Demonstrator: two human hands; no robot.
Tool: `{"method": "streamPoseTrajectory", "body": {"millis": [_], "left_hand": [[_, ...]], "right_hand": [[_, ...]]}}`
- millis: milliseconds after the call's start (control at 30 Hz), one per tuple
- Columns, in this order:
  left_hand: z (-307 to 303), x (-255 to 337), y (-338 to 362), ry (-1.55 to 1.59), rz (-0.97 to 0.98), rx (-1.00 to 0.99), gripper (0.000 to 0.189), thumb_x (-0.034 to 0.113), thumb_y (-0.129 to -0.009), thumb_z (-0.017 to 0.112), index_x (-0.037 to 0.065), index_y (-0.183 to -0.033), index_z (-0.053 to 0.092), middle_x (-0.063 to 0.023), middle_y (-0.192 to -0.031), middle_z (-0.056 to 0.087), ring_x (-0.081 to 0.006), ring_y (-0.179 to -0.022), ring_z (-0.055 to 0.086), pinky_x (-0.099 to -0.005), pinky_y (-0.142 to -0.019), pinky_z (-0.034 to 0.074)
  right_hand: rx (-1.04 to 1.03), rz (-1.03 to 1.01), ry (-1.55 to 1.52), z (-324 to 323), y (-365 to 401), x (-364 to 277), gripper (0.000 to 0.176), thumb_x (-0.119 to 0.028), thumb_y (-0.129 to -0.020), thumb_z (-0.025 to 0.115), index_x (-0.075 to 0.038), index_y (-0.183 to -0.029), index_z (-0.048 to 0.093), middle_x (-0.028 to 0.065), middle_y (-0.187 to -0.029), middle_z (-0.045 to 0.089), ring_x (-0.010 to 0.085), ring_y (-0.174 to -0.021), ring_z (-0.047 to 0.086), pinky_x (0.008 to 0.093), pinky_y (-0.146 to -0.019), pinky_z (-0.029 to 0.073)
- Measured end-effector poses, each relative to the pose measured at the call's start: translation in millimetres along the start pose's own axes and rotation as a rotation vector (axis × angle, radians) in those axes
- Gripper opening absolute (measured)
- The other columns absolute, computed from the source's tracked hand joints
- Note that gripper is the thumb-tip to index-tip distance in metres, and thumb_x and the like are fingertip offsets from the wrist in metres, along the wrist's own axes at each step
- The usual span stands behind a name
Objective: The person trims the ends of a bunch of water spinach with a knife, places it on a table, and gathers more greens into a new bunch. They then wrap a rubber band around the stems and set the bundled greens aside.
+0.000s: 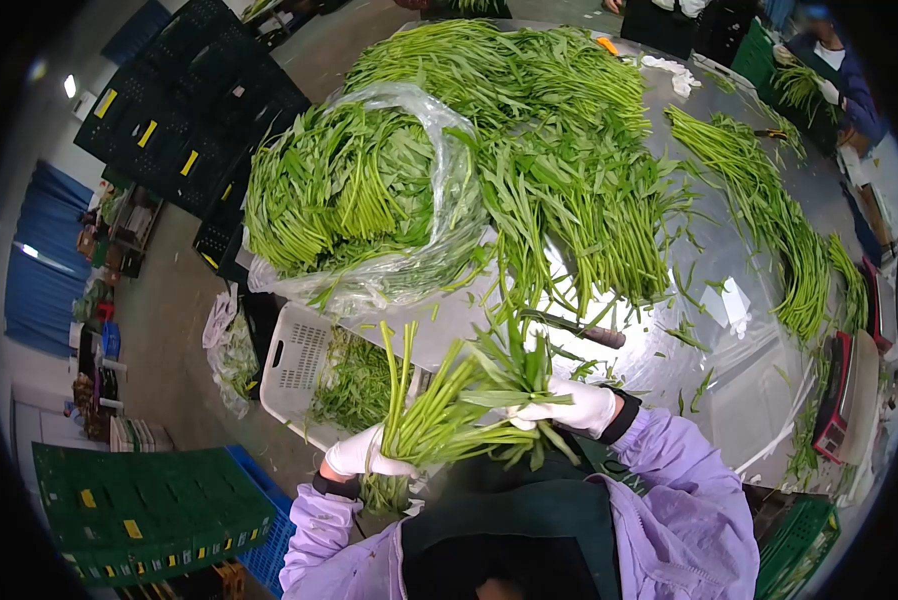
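Observation:
My left hand (369, 455), in a white glove, is closed around the stems of a bunch of water spinach (439, 400) held in front of my apron. The stems fan up and to the right. My right hand (579, 405), also gloved, closes on the leafy right side of the bunch, with some leaves poking out between the fingers and below. Just beyond it, a knife (574, 328) with a brown handle lies on the metal table (739, 370). A big pile of water spinach (579, 180) spreads over the table behind the knife.
A clear plastic bag (439, 130) packed with greens lies at the table's left. Below it stands a white crate (291, 365) with loose greens. Dark crates (184, 120) are stacked at the left, a red scale (834, 395) is at the right, and another person (829, 60) holds greens.

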State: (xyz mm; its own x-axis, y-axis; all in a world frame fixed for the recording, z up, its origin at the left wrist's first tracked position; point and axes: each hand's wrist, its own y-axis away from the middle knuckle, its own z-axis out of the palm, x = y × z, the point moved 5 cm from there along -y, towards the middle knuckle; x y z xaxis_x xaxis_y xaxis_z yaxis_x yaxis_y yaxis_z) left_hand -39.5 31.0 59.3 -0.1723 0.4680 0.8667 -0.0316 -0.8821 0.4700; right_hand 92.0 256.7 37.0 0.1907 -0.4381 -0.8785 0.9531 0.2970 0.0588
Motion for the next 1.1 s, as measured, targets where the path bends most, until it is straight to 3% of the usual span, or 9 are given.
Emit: {"method": "streamPoseTrajectory", "body": {"millis": [200,300,433,567,633,733,933,1033,1100], "left_hand": [[-3.6,-18.5,10.0,-0.003,-0.002,-0.027,0.051,0.001,-0.076,0.070,-0.002,-0.123,0.050,-0.0101,-0.098,0.065,-0.0174,-0.082,0.062,-0.0309,-0.073,0.051],[-7.1,-15.5,16.9,-0.024,-0.002,-0.004,0.054,0.001,-0.075,0.070,-0.002,-0.124,0.048,-0.0116,-0.093,0.066,-0.0197,-0.078,0.064,-0.0320,-0.068,0.051],[2.4,-5.4,5.2,-0.063,0.095,-0.032,0.057,0.006,-0.075,0.072,-0.002,-0.126,0.048,-0.0117,-0.097,0.065,-0.0189,-0.082,0.063,-0.0320,-0.070,0.051],[1.6,6.8,-0.7,-0.172,0.116,0.014,0.059,0.009,-0.076,0.074,-0.001,-0.128,0.048,-0.0102,-0.118,0.060,-0.0168,-0.106,0.054,-0.0311,-0.094,0.042],[-1.6,7.4,3.7,-0.286,0.097,0.030,0.054,0.012,-0.077,0.073,-0.001,-0.125,0.052,-0.0103,-0.117,0.061,-0.0175,-0.104,0.056,-0.0306,-0.092,0.043],[-7.4,-4.2,8.0,-0.361,-0.026,-0.030,0.060,0.015,-0.075,0.076,-0.002,-0.126,0.050,-0.0131,-0.117,0.061,-0.0201,-0.105,0.057,-0.0321,-0.092,0.043],[1.3,5.7,9.0,-0.447,0.078,0.009,0.046,0.017,-0.078,0.074,-0.003,-0.116,0.058,-0.0132,-0.103,0.067,-0.0211,-0.090,0.062,-0.0323,-0.083,0.047],[6.4,6.0,7.5,-0.470,0.031,-0.029,0.047,0.018,-0.077,0.074,-0.002,-0.116,0.058,-0.0140,-0.103,0.066,-0.0217,-0.091,0.062,-0.0325,-0.083,0.047],[3.3,2.1,4.8,-0.456,-0.014,0.008,0.047,0.018,-0.077,0.074,-0.002,-0.116,0.058,-0.0147,-0.103,0.066,-0.0218,-0.092,0.061,-0.0325,-0.082,0.047]], "right_hand": [[0.078,-0.183,-0.359,-46.5,30.9,6.1,0.019,-0.016,-0.096,0.048,-0.004,-0.082,0.054,0.0008,-0.070,0.046,0.0111,-0.067,0.043,0.0261,-0.068,0.040],[0.685,-0.315,-0.612,-69.5,46.7,8.3,0.020,-0.017,-0.098,0.045,-0.003,-0.091,0.058,0.0000,-0.070,0.047,0.0107,-0.066,0.045,0.0257,-0.070,0.043],[0.378,0.094,-0.118,-17.6,15.8,18.8,0.025,-0.019,-0.090,0.061,0.002,-0.103,0.064,0.0012,-0.084,0.061,0.0085,-0.078,0.055,0.0241,-0.074,0.046],[0.297,0.068,0.108,-13.9,-13.1,31.8,0.028,-0.018,-0.088,0.064,0.004,-0.106,0.063,0.0062,-0.100,0.066,0.0108,-0.092,0.059,0.0256,-0.082,0.046],[0.294,0.062,0.102,-17.0,-18.7,40.4,0.034,-0.022,-0.085,0.067,0.003,-0.106,0.062,0.0114,-0.100,0.067,0.0197,-0.094,0.061,0.0297,-0.084,0.046],[0.564,-0.194,0.915,-23.9,-16.1,21.8,0.045,-0.032,-0.078,0.072,0.002,-0.105,0.059,0.0231,-0.091,0.062,0.0418,-0.086,0.058,0.0407,-0.079,0.047],[-0.017,0.184,0.271,-6.0,-17.5,20.2,0.049,-0.039,-0.082,0.069,0.003,-0.104,0.059,0.0121,-0.083,0.061,0.0218,-0.076,0.057,0.0330,-0.070,0.045],[0.258,0.358,0.531,-13.9,-14.8,33.8,0.049,-0.040,-0.082,0.069,0.004,-0.101,0.060,0.0045,-0.082,0.058,0.0135,-0.075,0.052,0.0294,-0.067,0.043],[0.189,0.151,0.092,3.3,-28.0,50.1,0.044,-0.036,-0.082,0.070,0.001,-0.102,0.058,0.0026,-0.086,0.060,0.0114,-0.073,0.052,0.0268,-0.066,0.045]]}}
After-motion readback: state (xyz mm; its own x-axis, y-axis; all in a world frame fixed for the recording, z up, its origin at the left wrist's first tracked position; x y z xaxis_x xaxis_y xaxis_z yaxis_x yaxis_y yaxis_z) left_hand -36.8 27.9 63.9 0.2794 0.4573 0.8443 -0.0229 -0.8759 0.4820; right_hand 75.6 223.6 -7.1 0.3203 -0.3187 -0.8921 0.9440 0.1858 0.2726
